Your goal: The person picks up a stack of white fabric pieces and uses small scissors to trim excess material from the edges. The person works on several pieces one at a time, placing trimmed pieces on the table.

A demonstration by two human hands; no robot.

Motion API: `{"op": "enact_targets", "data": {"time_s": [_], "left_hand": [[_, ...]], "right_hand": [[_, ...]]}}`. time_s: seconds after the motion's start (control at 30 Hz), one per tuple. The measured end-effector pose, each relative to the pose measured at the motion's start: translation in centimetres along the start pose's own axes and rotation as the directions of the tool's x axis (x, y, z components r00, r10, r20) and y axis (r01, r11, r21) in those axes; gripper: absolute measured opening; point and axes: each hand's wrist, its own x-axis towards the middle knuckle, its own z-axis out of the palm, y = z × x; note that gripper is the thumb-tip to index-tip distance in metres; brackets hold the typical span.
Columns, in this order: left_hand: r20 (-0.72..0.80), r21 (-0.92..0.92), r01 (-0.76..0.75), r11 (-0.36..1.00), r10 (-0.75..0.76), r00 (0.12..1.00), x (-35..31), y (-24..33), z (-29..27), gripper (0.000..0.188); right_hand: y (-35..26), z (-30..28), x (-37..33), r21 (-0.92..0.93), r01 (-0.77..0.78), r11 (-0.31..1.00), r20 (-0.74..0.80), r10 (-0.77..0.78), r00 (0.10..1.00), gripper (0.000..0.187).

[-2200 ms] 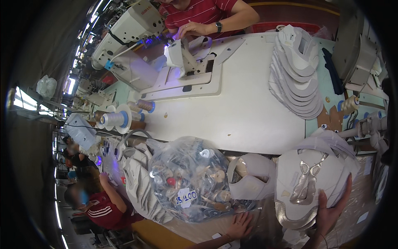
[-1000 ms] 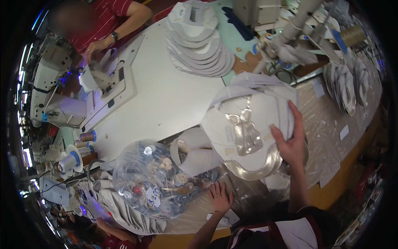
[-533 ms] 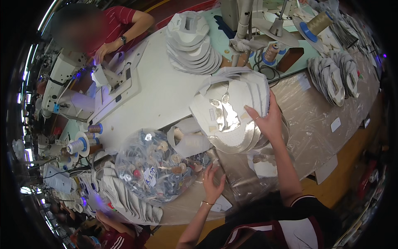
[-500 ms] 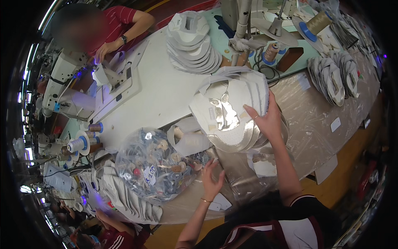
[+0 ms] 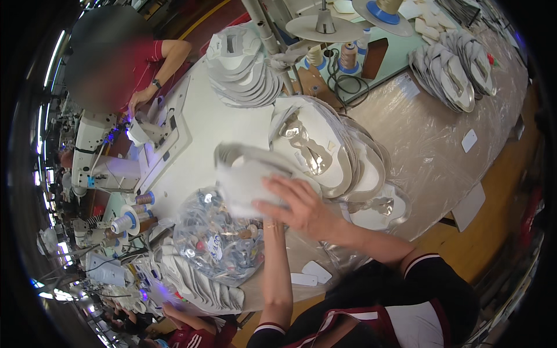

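Observation:
A whitish shoe upper, smeared by motion, is in front of me above the table. My right hand is closed on its near right part, with fingers across the top. Beneath it comes my left hand; only the wrist end shows, and the upper and my right hand hide its fingers. Just beyond, to the right, lies a stack of white shoe uppers with shiny gold trim. Another gold-trimmed piece lies at the near side of that stack.
A clear plastic bag of small scraps lies left of my hands. More uppers are piled at the far side, far right and near left. Thread spools stand beyond. A person works at a sewing machine.
My right hand has left the gold-trimmed stack and moved left onto the whitish upper, which has come up off the table. My left hand has moved forward under it. The view has shifted slightly.

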Motion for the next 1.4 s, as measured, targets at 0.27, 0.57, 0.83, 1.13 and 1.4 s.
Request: {"op": "enact_targets", "data": {"time_s": [0.27, 0.57, 0.83, 1.13, 1.4], "left_hand": [[-0.188, 0.027, -0.092, 0.995, 0.096, 0.978, -1.1, 1.1, 2.2, 0.063], [-0.089, -0.248, 0.25, 0.936, -0.279, 0.956, 3.6, -3.5, 1.6, 0.05], [-0.207, -0.203, 0.103, 0.974, -0.145, 0.967, 0.4, -3.1, 1.6, 0.046], [-0.16, 0.112, 0.148, 0.983, -0.129, 0.979, 1.3, -2.8, 4.0, 0.049], [-0.164, -0.114, 0.1, 0.988, -0.118, 0.979, 2.2, -4.8, 2.7, 0.043]], "right_hand": [[4.3, -4.8, 1.0, 0.214, -0.415, 0.884, -0.162, 0.451, 0.878, 0.054], [7.9, -3.8, -0.1, 0.261, -0.629, 0.733, -0.038, 0.658, 0.752, 0.069], [-0.2, -1.3, -1.7, -0.024, -0.229, 0.973, -0.009, 0.229, 0.973, 0.059], [8.9, -5.6, -1.6, 0.345, -0.792, 0.504, -0.079, 0.856, 0.511, 0.084], [9.2, -4.0, -3.2, 0.317, -0.636, 0.704, 0.093, 0.644, 0.759, 0.108]]}}
